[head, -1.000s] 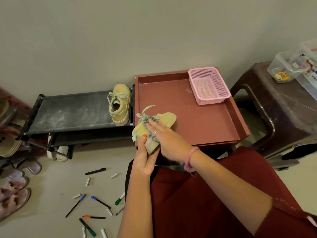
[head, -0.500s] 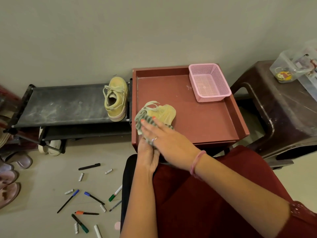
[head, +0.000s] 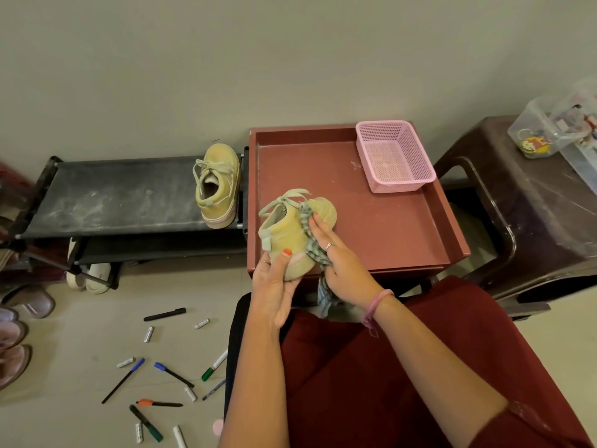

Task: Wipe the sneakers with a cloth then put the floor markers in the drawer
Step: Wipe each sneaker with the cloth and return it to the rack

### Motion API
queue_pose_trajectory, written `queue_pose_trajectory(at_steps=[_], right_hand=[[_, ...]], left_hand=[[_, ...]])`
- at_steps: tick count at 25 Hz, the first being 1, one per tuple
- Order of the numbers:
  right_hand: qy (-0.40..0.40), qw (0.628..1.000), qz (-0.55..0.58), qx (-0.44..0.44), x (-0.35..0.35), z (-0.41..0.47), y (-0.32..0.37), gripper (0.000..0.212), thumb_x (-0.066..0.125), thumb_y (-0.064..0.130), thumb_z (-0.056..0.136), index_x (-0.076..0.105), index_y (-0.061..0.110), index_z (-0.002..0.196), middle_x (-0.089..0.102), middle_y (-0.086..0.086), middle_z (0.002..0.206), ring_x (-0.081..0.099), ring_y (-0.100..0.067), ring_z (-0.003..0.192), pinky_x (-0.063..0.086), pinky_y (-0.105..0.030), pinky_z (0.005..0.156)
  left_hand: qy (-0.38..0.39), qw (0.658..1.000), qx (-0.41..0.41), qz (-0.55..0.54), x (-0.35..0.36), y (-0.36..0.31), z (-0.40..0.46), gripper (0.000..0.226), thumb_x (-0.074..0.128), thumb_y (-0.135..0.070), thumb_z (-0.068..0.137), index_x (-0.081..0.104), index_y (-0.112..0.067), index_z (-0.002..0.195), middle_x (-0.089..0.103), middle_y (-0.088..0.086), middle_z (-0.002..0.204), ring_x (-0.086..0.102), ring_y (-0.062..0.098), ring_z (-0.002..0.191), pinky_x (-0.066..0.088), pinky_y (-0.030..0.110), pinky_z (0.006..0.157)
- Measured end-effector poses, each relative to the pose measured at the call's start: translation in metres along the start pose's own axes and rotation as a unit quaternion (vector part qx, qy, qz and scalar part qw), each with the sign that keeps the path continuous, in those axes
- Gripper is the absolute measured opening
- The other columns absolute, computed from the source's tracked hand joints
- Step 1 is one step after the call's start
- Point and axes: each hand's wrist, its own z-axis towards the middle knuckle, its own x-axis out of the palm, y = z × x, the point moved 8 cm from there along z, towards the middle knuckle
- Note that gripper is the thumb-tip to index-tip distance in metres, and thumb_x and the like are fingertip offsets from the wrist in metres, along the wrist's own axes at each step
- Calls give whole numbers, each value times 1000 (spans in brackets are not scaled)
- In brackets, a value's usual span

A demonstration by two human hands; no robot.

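Observation:
My left hand [head: 274, 286] grips a yellow sneaker [head: 287, 231] by its heel and sole, over the front left corner of the red drawer top [head: 371, 221]. My right hand [head: 339, 260] presses a grey checked cloth [head: 311, 244] against the sneaker's side; the cloth's tail hangs below my palm. The second yellow sneaker [head: 218, 184] stands on the black shoe rack [head: 113, 198]. Several markers [head: 164, 314] and loose caps lie scattered on the floor at lower left.
A pink mesh basket [head: 392, 155] sits at the drawer top's back right. A dark brown stool [head: 533, 205] with clear plastic boxes [head: 549, 127] stands at right. Sandals [head: 19, 334] line the left edge. White shoes [head: 87, 273] are under the rack.
The sneaker has turned so its heel faces me. My right hand with the cloth has slid from the top of the shoe onto its right side.

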Motion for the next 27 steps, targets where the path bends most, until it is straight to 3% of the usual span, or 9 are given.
queue_pose_trajectory(at_steps=[2, 4, 6, 9, 11, 15, 22, 24, 27], right_hand=[[33, 999, -7, 3, 11, 0, 9, 90, 36, -21, 79, 7, 25, 151, -9, 19, 156, -8, 0, 143, 5, -23, 118], [45, 994, -78, -58, 26, -4, 34, 90, 36, -21, 79, 3, 22, 151, -13, 15, 157, -18, -5, 141, -11, -16, 110], [17, 991, -105, -77, 32, -5, 36, 88, 39, -19, 80, 2, 18, 151, -12, 8, 158, -15, -11, 144, -2, -22, 116], [-5, 997, -66, 37, 22, 10, -10, 88, 39, -19, 81, -1, 17, 151, -14, 8, 158, -8, -14, 146, 18, -28, 118], [-5, 994, -75, 85, 15, 24, -35, 87, 39, -18, 83, -1, 16, 151, -14, 6, 158, -8, -16, 146, 15, -30, 119], [-116, 972, -52, 198, -31, 53, -81, 76, 39, -16, 84, 15, 12, 150, 2, 0, 159, 0, -22, 147, 6, -29, 117], [-47, 990, -93, 98, 11, 61, -40, 71, 38, -14, 88, 15, 11, 150, 6, -4, 159, -2, -24, 146, 1, -26, 114], [-38, 990, -119, 69, 19, 50, -22, 60, 40, -6, 91, 22, 5, 147, 17, -9, 157, 9, -28, 145, 4, -27, 116], [-69, 992, -79, 65, 12, 30, -20, 48, 40, -4, 91, 44, 6, 137, 45, -9, 140, 40, -30, 124, 27, -25, 105]], left_hand=[[6, 1000, -7, 6, -3, 0, 4, 53, 62, -16, 86, 49, -6, 136, 60, 19, 130, 60, 28, 117, 50, 40, 99], [-7, 1000, -15, 23, -6, 4, 7, 56, 65, -25, 83, 51, -8, 135, 61, 17, 130, 60, 28, 118, 48, 43, 101], [-29, 999, -17, 30, -7, 7, 9, 57, 66, -28, 83, 52, -10, 135, 64, 14, 126, 62, 25, 115, 51, 40, 97], [-67, 998, -3, 16, -11, 8, 13, 56, 68, -15, 81, 50, -8, 134, 67, 12, 121, 66, 21, 108, 56, 32, 88], [-78, 997, -9, -14, -12, 10, 15, 57, 68, -11, 82, 49, -10, 135, 65, 12, 124, 65, 23, 111, 55, 35, 91], [-118, 992, -17, -32, -19, 12, 21, 40, 62, -12, 90, 51, -16, 128, 65, 11, 122, 65, 26, 108, 58, 35, 82], [-120, 991, -46, 29, -23, 20, 31, 41, 60, -13, 89, 53, -15, 129, 68, 9, 117, 66, 21, 106, 55, 37, 88], [-115, 991, -38, 50, -21, 17, 31, 35, 63, -18, 88, 58, -18, 123, 72, 5, 108, 69, 17, 97, 56, 34, 81], [-109, 990, -27, 81, -21, 15, 31, 39, 68, -21, 85, 60, -17, 123, 72, 6, 109, 69, 18, 98, 56, 33, 79]])
